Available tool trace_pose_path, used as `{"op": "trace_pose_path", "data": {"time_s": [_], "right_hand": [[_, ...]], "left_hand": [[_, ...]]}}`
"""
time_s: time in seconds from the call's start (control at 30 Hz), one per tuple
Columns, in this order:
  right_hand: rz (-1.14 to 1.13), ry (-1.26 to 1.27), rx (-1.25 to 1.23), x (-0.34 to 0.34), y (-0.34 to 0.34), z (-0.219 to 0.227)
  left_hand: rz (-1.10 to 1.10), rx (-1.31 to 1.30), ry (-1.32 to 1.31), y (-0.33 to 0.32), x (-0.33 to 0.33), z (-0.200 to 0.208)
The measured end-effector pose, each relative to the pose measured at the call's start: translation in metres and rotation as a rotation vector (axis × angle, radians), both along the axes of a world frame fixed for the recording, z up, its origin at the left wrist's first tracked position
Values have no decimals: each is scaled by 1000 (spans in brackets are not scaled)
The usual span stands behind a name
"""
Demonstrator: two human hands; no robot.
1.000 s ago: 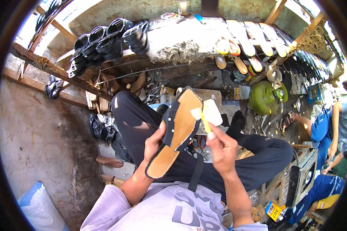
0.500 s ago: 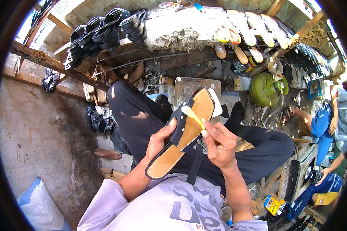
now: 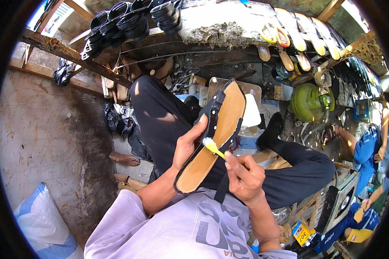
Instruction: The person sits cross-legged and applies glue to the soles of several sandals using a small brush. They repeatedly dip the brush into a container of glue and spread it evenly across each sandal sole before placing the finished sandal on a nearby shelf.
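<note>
My left hand (image 3: 190, 140) grips a sandal (image 3: 188, 177) by its left side, thumb over the black upper. The sandal has a tan insole, a black edge and studs along the black upper, and it tilts with its toe end away from me. Between the thumb and fingers of my right hand (image 3: 245, 175) is a small yellow brush (image 3: 214, 147) with white bristles. Its head is over the insole's left edge, near the upper; whether it touches cannot be made out. A black strap (image 3: 221, 190) hangs below the sandal, near my right hand.
A clear plastic tub (image 3: 253, 93) stands beyond the sandal, between my legs. Finished black sandals (image 3: 166, 17) and pale soles (image 3: 289, 28) line the far shelf. A green gas cylinder (image 3: 304, 103) stands at right. Another person's hand (image 3: 366, 203) holds a tan piece at the right.
The brush has moved down along the sandal, from the upper's middle toward the heel side. The sandal has turned more upright. The view has shifted slightly.
</note>
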State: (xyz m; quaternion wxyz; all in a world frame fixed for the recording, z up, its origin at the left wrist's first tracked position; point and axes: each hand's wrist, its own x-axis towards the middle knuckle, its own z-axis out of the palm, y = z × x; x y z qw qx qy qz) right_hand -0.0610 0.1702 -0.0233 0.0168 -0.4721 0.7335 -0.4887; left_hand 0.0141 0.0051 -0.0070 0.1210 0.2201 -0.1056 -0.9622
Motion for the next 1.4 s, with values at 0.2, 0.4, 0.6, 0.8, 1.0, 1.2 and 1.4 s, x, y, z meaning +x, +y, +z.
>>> {"op": "trace_pose_path", "data": {"time_s": [0.2, 0.4, 0.6, 0.8, 1.0, 1.2, 1.4], "right_hand": [[12, -155, 162, 14, 11, 27], [-75, -311, 48, 9, 3, 27], [72, -62, -53, 3, 5, 32], [-221, -31, -41, -10, 4, 40], [-75, -88, -92, -8, 3, 42], [-303, -74, 33, -23, 5, 45], [-315, -69, -9, -32, 7, 45]], "left_hand": [[60, -118, -132, -5, -2, 4], [37, 40, -73, 3, -1, 8], [-97, 57, 11, -7, 11, 7], [-321, 75, 97, -15, 22, 5], [-275, -147, -112, -15, 23, 5], [-338, -168, 0, -21, 24, -2], [-338, -79, -135, -21, 23, 5]]}}
